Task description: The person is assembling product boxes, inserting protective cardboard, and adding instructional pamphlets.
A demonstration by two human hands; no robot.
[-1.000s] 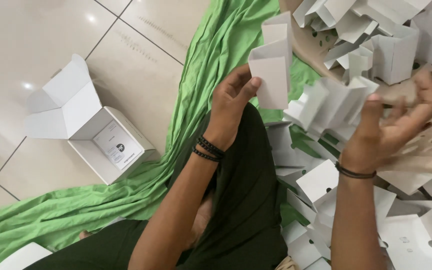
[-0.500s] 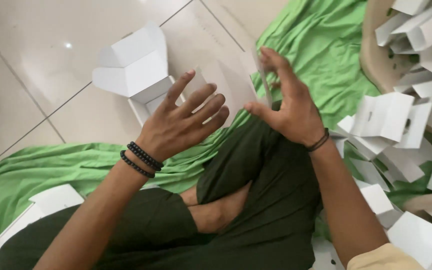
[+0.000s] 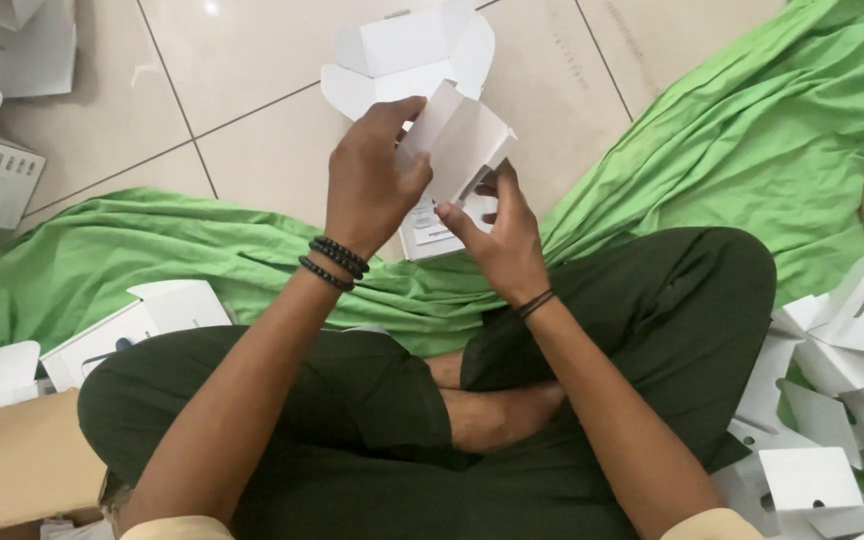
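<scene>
- Two black beaded bracelets [image 3: 332,264] on my left wrist.
- Thin black band [image 3: 535,303] on my right wrist.
- Dark green trousers [image 3: 372,400]; bare forearms; pale yellow sleeve edges [image 3: 717,524].

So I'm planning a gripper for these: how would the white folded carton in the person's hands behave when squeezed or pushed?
The white carton looks like thin card, hollow and unsealed, so it is probably very light and would likely crush under a firm squeeze. The left hand and right hand pinch it by fingertips alone, which suggests little weight. Its loose flaps would probably flex, and pushed on the tile floor, it would likely slide.

box blank [image 3: 457,140] white | cloth [image 3: 712,150] bright green | trousers [image 3: 372,420] dk green | bead bracelets [image 3: 332,262] blk | floor tiles [image 3: 132,90] cream
</scene>
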